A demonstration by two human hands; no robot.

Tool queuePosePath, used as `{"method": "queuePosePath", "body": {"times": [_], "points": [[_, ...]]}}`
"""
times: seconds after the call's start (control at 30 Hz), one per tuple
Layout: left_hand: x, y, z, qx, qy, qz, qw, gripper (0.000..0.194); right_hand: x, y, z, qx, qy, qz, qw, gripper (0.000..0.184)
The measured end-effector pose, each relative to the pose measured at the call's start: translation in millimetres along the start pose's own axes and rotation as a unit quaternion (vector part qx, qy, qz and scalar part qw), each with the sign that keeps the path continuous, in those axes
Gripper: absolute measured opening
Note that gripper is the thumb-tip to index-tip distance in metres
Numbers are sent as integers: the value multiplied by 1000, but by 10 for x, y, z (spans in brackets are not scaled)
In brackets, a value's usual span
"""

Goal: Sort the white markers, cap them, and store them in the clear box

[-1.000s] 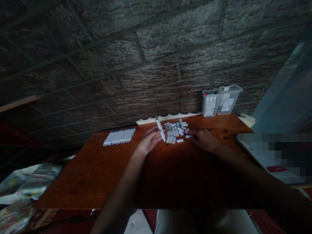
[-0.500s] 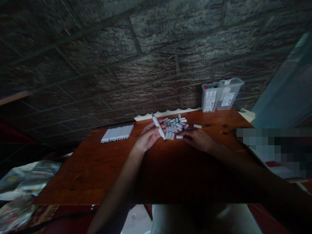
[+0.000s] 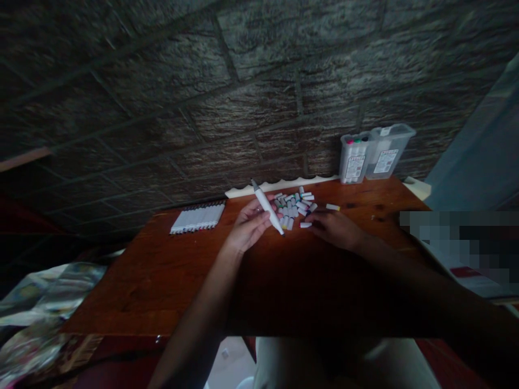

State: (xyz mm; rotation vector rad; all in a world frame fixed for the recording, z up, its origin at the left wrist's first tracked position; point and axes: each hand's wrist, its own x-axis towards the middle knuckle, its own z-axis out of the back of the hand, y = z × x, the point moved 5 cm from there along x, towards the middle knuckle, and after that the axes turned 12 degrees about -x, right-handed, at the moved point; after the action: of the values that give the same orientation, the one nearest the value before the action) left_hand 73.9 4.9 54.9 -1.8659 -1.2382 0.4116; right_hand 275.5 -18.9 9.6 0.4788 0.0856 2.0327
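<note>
My left hand (image 3: 248,227) grips a white marker (image 3: 266,206) that has no cap; its tip points up and to the left. My right hand (image 3: 334,228) rests on the wooden table (image 3: 162,281) with its fingers curled at the edge of a heap of several white marker caps (image 3: 295,208). A cap (image 3: 306,225) lies right at its fingertips; whether the fingers hold anything I cannot make out. One loose cap (image 3: 333,207) lies apart to the right of the heap.
A row of several white markers (image 3: 198,218) lies at the table's back left. Two clear plastic marker boxes (image 3: 375,153) stand against the brick wall at the back right. Papers (image 3: 466,275) lie at the right edge. Crumpled sheets (image 3: 36,302) lie lower left.
My left hand has lifted and tilted the marker slightly. A cap has come away to the right of the heap. My right hand has drawn back a little toward me.
</note>
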Motion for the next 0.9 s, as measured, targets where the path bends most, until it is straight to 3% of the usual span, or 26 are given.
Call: {"method": "queuePosePath", "body": {"times": [0.17, 0.33, 0.57, 0.73, 0.9], "points": [[-2, -20, 78, -8, -25, -30, 999, 50, 6, -11, 21, 28, -39, 13, 999, 27], [5, -56, 126, -12, -41, -60, 997, 43, -2, 120, 113, 157, -54, 21, 986, 22], [1, -97, 117, -16, -47, -74, 996, 38, -47, 331, 237, 364, -43, 16, 930, 21], [-1, -103, 149, 1, -64, -78, 995, 38, -58, 342, 201, 400, -31, 6, 916, 24], [1, -63, 96, -13, -37, -72, 997, 42, -54, 358, 218, 417, -40, 4, 908, 23]]}}
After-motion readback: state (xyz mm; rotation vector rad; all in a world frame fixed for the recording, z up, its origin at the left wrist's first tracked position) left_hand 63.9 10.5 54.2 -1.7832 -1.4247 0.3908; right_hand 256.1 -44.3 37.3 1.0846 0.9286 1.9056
